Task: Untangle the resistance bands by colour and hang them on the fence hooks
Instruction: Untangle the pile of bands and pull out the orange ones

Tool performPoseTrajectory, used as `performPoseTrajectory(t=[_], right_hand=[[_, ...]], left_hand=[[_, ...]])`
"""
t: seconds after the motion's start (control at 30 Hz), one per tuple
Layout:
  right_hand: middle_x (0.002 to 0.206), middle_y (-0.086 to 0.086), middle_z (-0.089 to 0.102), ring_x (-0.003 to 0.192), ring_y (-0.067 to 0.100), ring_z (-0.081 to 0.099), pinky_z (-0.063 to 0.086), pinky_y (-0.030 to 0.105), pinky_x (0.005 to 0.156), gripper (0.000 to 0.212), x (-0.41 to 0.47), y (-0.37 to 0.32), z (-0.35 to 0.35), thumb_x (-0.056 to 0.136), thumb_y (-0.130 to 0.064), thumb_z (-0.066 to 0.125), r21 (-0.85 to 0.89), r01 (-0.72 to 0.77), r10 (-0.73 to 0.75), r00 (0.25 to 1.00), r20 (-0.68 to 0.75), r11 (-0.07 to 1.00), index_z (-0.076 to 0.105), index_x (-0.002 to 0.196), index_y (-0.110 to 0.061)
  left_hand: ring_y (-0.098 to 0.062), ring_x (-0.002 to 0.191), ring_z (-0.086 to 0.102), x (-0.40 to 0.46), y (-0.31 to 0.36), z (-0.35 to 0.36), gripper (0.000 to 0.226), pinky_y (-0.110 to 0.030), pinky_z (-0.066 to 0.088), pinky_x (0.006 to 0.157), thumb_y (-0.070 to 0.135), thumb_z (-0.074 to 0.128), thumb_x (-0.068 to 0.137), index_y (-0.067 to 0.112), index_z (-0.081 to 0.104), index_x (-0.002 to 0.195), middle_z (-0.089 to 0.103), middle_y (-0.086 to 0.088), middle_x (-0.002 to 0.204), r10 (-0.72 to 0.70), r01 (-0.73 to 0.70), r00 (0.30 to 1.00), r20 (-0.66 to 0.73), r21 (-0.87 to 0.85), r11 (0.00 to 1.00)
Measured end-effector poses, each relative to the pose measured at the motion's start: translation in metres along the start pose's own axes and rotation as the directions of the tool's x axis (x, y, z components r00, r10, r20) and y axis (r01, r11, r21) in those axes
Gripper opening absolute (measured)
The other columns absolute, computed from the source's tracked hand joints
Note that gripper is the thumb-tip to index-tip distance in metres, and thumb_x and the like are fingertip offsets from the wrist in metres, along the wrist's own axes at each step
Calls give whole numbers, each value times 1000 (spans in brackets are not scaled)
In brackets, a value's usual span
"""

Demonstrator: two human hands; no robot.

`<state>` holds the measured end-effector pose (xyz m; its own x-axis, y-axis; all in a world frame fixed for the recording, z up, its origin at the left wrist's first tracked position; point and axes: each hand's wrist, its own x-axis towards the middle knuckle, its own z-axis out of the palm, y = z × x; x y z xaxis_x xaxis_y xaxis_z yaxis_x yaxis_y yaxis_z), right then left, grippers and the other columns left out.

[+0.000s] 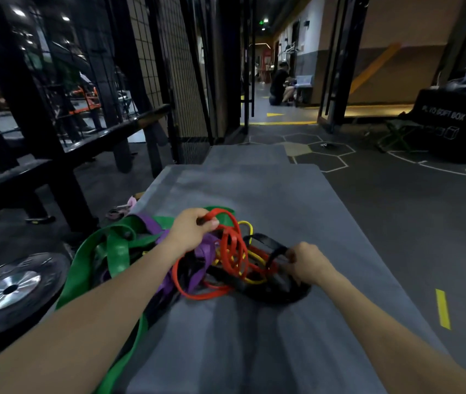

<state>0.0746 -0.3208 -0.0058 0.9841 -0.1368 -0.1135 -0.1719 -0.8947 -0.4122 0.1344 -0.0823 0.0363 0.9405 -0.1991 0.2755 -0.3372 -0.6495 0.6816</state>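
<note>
A tangled heap of resistance bands lies on a grey mat (268,194). Wide green bands (84,263) spill off its left edge, purple bands (203,251) run through the middle, thin red bands (233,251) and yellow bands (250,227) loop on top, and black bands (274,291) sit at the right. My left hand (190,230) grips a red loop lifted above the heap. My right hand (307,263) pinches a black band at the heap's right side. The black wire fence (186,81) stands at the back left; no hooks are discernible on it.
A black weight plate (10,291) lies on the floor to the left. A black bench frame (64,155) stands by the fence. A black soft box (453,123) sits far right. A person crouches in the corridor (280,83) beyond.
</note>
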Motion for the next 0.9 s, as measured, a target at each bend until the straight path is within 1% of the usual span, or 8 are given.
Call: performPoseTrajectory(t=[0.13, 0.23, 0.3, 0.43, 0.57, 0.67, 0.77, 0.9], right_hand=[[102, 15, 69, 99, 32, 62, 45, 31, 75, 25, -7, -42, 4, 80, -24, 66, 165, 140, -136, 990, -32, 976, 66, 100, -9], [109, 6, 66, 105, 25, 60, 36, 23, 71, 38, -12, -67, 16, 80, -25, 70, 261, 192, -201, 980, 7, 946, 60, 114, -11], [100, 3, 64, 98, 19, 60, 31, 16, 62, 38, -13, -76, 25, 82, -20, 69, 349, 199, -219, 975, 20, 916, 59, 117, -12], [82, 4, 58, 79, 15, 52, 33, 21, 64, 23, -8, -76, 30, 86, -19, 64, 418, 171, -144, 985, -96, 892, 66, 106, -9], [89, 15, 68, 81, 25, 60, 35, 26, 65, 17, -2, -65, 14, 84, -6, 57, 482, 146, -1, 958, -288, 864, 67, 97, -5], [82, 15, 66, 79, 31, 60, 40, 28, 65, 14, -1, -56, -2, 83, 0, 51, 512, 162, 51, 925, -377, 844, 63, 91, -2], [71, 8, 60, 77, 32, 62, 51, 37, 71, 13, -3, -54, -16, 83, 3, 46, 532, 201, 60, 899, -433, 823, 56, 82, -6], [73, 5, 58, 77, 29, 60, 51, 41, 71, 13, -6, -60, -36, 80, 2, 47, 552, 230, 77, 875, -477, 802, 52, 83, -10]], left_hand=[[-13, 74, 49, -1, 6, -4, 16, -11, 32, 56, 16, 63, 88, 2, 68, 88, 59, -5, 77, 3, -3, 1000, 2, -32, 999], [-7, 70, 51, -9, 6, -5, 13, -8, 35, 61, 16, 64, 86, 4, 69, 89, 62, -3, 79, 23, -21, 1000, 21, -81, 996], [2, 68, 53, -15, 4, -7, 13, -15, 40, 70, 16, 66, 85, 6, 69, 92, 65, -2, 84, 28, -24, 999, 41, -100, 995], [-10, 92, 57, -22, -7, -16, 33, -23, 42, 87, 21, 69, 82, 7, 62, 112, 63, -2, 103, -37, 36, 999, -5, -118, 992], [-21, 103, 58, -25, -34, -25, 36, -32, 44, 98, 21, 66, 85, 5, 58, 117, 59, -12, 117, -139, 133, 987, -77, -78, 988], [-29, 100, 61, -32, -52, -21, 32, -38, 47, 97, 16, 64, 85, 3, 58, 113, 59, -17, 110, -234, 234, 970, -57, -6, 972], [-26, 99, 58, -42, -51, -14, 31, -25, 43, 89, 10, 63, 85, 1, 57, 115, 53, -9, 104, -244, 243, 970, 3, 68, 968], [-24, 102, 59, -43, -41, -4, 39, -26, 43, 87, 9, 66, 83, 0, 53, 118, 61, -13, 108, -253, 249, 962, 107, 44, 967]])
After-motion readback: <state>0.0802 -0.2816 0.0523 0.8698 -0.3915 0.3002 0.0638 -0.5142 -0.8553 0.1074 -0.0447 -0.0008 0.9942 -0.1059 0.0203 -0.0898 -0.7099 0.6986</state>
